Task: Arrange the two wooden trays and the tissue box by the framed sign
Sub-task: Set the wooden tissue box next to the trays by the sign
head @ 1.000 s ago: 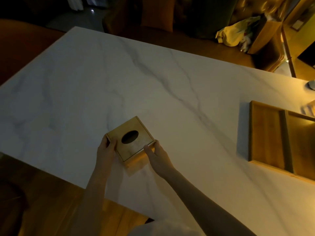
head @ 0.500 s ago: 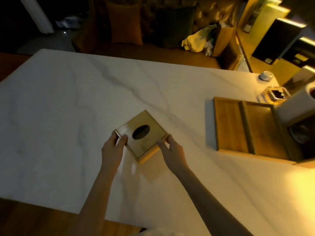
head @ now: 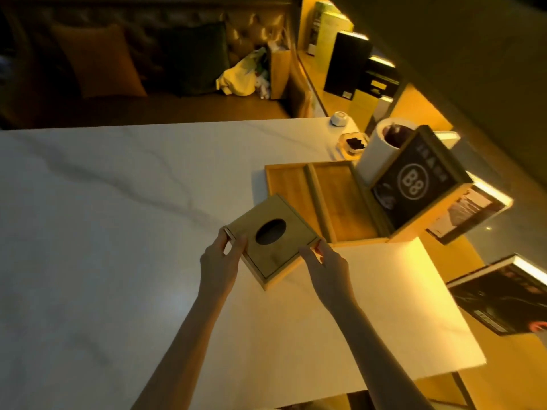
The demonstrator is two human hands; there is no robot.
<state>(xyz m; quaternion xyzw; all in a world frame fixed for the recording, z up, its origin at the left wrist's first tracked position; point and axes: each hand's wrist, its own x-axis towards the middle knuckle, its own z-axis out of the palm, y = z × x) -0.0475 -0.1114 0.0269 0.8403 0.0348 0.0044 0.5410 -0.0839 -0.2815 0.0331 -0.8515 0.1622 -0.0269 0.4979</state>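
A square wooden tissue box (head: 270, 250) with a dark oval hole in its lid is held between both hands above the white marble table (head: 118, 220). My left hand (head: 220, 260) grips its left corner and my right hand (head: 324, 261) grips its right corner. Just beyond the box, two wooden trays lie side by side: the left tray (head: 288, 187) and the right tray (head: 343, 202). The box's far corner overlaps the left tray's near edge. A framed dark sign (head: 414, 180) marked "B8" stands at the trays' right end.
A white cylinder (head: 381, 149) stands behind the sign, with a small dish (head: 353, 142) and a white round object (head: 339, 117) near the table's far right corner. Magazines (head: 503, 294) lie on a lit shelf to the right. A sofa with cushions (head: 97, 60) sits beyond the table.
Both hands have carried the tissue box to the right, up to the trays' near left corner. The view has swung right, bringing the framed sign and shelf into sight.
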